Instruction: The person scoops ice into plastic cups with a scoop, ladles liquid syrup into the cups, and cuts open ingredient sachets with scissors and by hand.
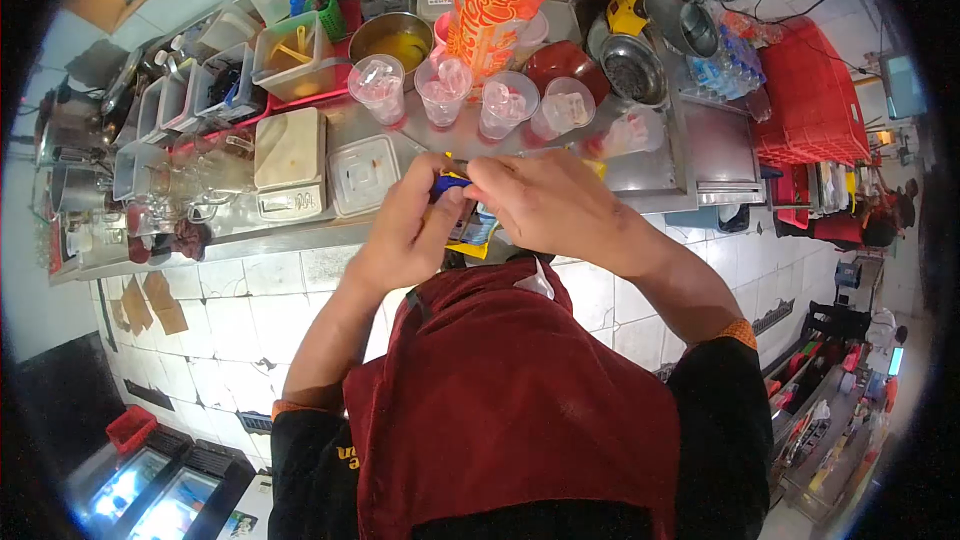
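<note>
Both hands meet over the front edge of the steel counter, at the top of a blue and yellow packet [478, 232]. My left hand [408, 225] is closed, thumb and fingers pinching a blue part of it. My right hand [545, 200] is closed beside it, fingertips at the same spot; a small dark object there is too hidden to name. Just beyond stand several clear plastic cups of ice with pink liquid at the bottom, among them one cup [443, 90] and another cup [507, 105]. At the right, a further cup [630, 132] appears tilted.
Left of the hands are a square lidded container [363, 175] and a kitchen scale [290, 162]. Behind the cups stand a steel bowl of yellow liquid [392, 40] and a tall orange printed plastic sleeve [500, 10]. A red crate [812, 90] is at the right.
</note>
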Motion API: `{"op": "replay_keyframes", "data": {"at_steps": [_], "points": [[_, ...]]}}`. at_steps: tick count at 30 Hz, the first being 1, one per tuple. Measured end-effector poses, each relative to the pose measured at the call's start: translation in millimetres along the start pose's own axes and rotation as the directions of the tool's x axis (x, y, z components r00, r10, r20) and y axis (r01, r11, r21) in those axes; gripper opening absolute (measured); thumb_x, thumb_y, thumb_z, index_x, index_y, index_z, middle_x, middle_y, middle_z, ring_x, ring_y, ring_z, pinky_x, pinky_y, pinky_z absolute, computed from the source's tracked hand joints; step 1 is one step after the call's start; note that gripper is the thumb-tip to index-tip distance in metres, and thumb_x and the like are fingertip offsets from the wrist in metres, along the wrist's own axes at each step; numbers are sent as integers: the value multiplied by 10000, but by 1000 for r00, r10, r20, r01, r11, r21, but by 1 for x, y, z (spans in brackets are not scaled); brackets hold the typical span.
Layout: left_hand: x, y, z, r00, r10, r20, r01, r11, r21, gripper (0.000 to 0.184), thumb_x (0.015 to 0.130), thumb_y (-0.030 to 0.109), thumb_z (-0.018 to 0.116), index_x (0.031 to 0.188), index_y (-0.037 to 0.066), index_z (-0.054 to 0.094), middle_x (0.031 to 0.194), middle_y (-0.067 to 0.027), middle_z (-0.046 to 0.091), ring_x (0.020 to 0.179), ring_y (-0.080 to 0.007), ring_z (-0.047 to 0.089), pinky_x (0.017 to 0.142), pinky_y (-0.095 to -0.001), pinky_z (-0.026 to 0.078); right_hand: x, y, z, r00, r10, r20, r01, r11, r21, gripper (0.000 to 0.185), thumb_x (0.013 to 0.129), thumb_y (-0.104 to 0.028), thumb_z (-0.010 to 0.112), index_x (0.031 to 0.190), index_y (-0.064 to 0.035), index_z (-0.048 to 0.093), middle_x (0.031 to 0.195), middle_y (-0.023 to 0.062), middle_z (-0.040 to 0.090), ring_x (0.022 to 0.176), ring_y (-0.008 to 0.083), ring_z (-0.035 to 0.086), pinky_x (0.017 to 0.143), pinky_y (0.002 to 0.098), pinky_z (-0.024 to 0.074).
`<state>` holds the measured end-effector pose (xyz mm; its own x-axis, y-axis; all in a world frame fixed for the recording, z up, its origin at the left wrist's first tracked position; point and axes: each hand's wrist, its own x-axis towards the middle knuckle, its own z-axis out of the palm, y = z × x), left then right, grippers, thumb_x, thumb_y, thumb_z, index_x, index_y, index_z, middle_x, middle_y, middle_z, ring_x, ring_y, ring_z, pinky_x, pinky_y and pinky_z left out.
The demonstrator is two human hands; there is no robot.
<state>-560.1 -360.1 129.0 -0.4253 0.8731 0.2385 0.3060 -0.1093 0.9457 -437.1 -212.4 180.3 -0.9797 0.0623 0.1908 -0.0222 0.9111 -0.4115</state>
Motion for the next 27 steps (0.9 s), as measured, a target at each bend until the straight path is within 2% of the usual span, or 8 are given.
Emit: {"op": "replay_keyframes", "data": {"at_steps": [2,5,9,14,16,20,24,27], "points": [[9,16,-19,978,137,159,-148,987,56,129,982,117,484,1041,5,460,739,-142,593,634,-269,608,578,-351,461,4,-13,-13,999,-27,18,27,1000,-8,168,894,-152,611,885,-34,491,717,160,588,656,374,606,538,453,441],[18,37,-43,946,197,257,-220,973,66,117,984,131,486,1000,16,475,748,-149,597,628,-294,615,568,-362,464,9,-25,-31,996,-48,75,42,996,76,255,922,-275,573,876,-30,519,696,178,623,623,388,629,532,487,470],[23,67,-55,896,310,319,-385,900,206,87,961,110,526,958,37,478,768,-143,570,618,-333,592,559,-377,464,14,-35,-54,996,-75,41,66,980,190,222,931,-250,554,878,-36,523,678,180,617,610,398,622,533,500,457],[32,91,-64,871,375,318,-465,839,283,87,940,95,548,964,41,485,756,-143,568,622,-356,585,556,-389,465,23,-42,-75,976,-185,112,189,982,-29,275,923,-260,547,788,-21,567,633,190,609,615,365,643,534,478,483],[39,113,-75,824,261,503,-451,840,303,72,957,109,467,972,39,476,746,-130,543,607,-320,555,586,-382,461,26,-45,-82,964,-245,106,258,958,-124,259,891,-258,600,782,-25,567,612,154,591,572,338,628,509,446,475],[60,136,-88,670,265,694,-621,713,327,128,924,106,568,974,24,483,699,-142,586,611,-361,608,538,-423,469,30,-56,-93,943,-323,77,331,897,-291,271,828,-281,670,771,-28,592,591,105,579,529,294,617,491,397,483],[60,145,-85,691,298,658,-655,644,396,151,916,122,590,945,26,477,671,-145,580,587,-357,602,513,-429,458,30,-67,-104,963,-269,4,242,858,-454,273,824,-290,664,751,-32,612,624,115,594,533,298,618,493,395,489],[55,144,-78,804,349,482,-589,584,559,175,913,141,608,923,38,467,657,-156,569,577,-355,596,498,-439,443,32,-71,-105,980,-193,-55,136,838,-528,254,842,-273,636,771,-30,626,658,121,602,532,305,615,494,405,494]]}}
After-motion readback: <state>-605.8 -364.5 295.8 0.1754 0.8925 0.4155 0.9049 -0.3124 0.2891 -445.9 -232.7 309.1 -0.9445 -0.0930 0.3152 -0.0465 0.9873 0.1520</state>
